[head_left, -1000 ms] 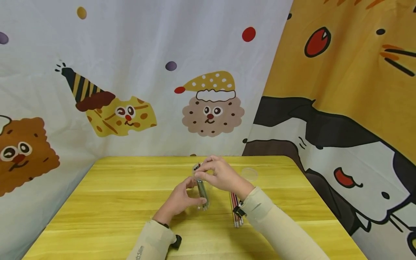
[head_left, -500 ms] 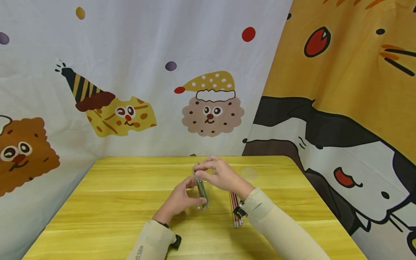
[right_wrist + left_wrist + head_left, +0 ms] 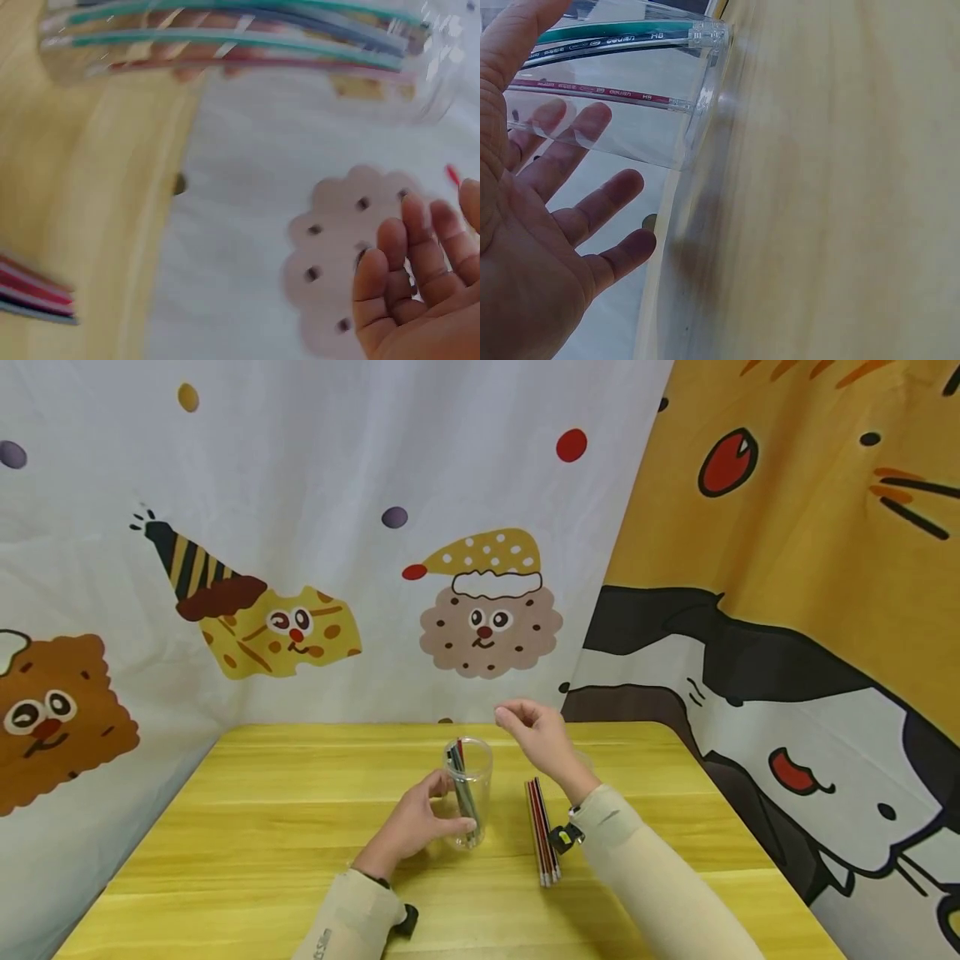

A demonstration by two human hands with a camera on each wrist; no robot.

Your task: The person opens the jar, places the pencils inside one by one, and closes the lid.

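A clear plastic cup (image 3: 483, 783) stands upright on the table, with several pencils (image 3: 461, 789) leaning inside it. Green, dark and red pencils show through its wall (image 3: 649, 146) in the left wrist view. My left hand (image 3: 412, 822) holds the cup from the left, thumb on the near side and some fingers behind it; the lower fingers spread away from the wall. Up to the right of the cup's rim is my right hand (image 3: 543, 739), fingers loosely bent and holding nothing. In the right wrist view this hand (image 3: 424, 292) is apart from the cup.
A bundle of red, black and tan pencils (image 3: 542, 835) lies on the table (image 3: 300, 835) right of the cup, below the right wrist. A clear round lid (image 3: 585, 762) shows partly behind that wrist. A cartoon-printed curtain (image 3: 315, 527) hangs beyond the table's far edge.
My right hand has moved from the cup's mouth up and to the right. The rim and pencil tips now show uncovered. My left hand stays on the cup.
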